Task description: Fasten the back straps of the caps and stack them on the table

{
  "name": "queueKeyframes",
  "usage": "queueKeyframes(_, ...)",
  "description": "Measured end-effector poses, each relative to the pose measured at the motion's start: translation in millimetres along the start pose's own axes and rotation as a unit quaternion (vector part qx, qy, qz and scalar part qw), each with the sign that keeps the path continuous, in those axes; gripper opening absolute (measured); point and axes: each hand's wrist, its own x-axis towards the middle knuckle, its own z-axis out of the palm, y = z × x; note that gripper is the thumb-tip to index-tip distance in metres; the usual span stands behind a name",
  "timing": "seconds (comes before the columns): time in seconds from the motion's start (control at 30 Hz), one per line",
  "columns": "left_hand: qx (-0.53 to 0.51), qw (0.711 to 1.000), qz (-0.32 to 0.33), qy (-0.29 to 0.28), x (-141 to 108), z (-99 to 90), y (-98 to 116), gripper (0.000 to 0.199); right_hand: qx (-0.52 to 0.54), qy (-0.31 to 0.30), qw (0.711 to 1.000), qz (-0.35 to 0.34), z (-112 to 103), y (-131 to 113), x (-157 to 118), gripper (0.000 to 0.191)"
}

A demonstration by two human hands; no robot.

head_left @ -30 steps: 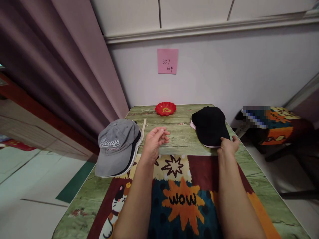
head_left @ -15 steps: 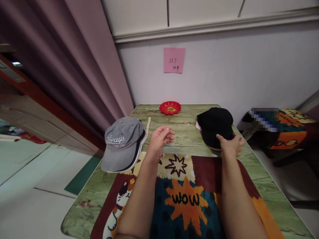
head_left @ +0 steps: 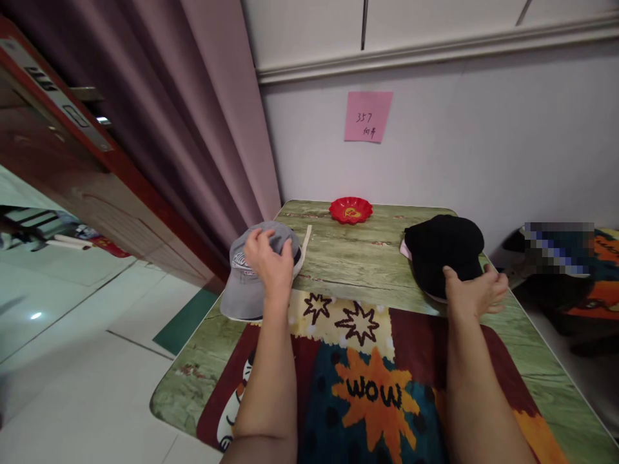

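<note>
A grey baseball cap with white lettering sits at the left of the table, with a pale edge showing beneath its brim. A cream strap sticks out behind it. Over the crown is my left hand, fingers curved and apart; whether they touch the cloth I cannot tell. On the right rests a black cap with a bit of pink cloth under its left side. My right hand is at the brim's front right, thumb by the brim and fingers spread, not closed round it.
A red scalloped dish stands at the table's back. A patterned mat covers the front of the wood-print table. A pink note is on the wall; a curtain and wooden door border the left.
My left hand has moved left from the table's middle to above the grey cap. The right hand has opened beside the black cap's brim. The camera view has turned left.
</note>
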Motion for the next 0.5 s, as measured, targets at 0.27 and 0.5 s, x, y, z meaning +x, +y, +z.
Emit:
queueKeyframes(0.27,0.14,0.982,-0.107,-0.061,12,-7.9,-31,0.047,0.049,-0.005,0.994,-0.094,-9,-22,-7,0.06)
queueKeyframes(0.5,0.119,0.988,-0.094,-0.043,11,-8.6,-34,0.021,0.115,-0.012,0.981,-0.156,-14,-35,-10,0.052)
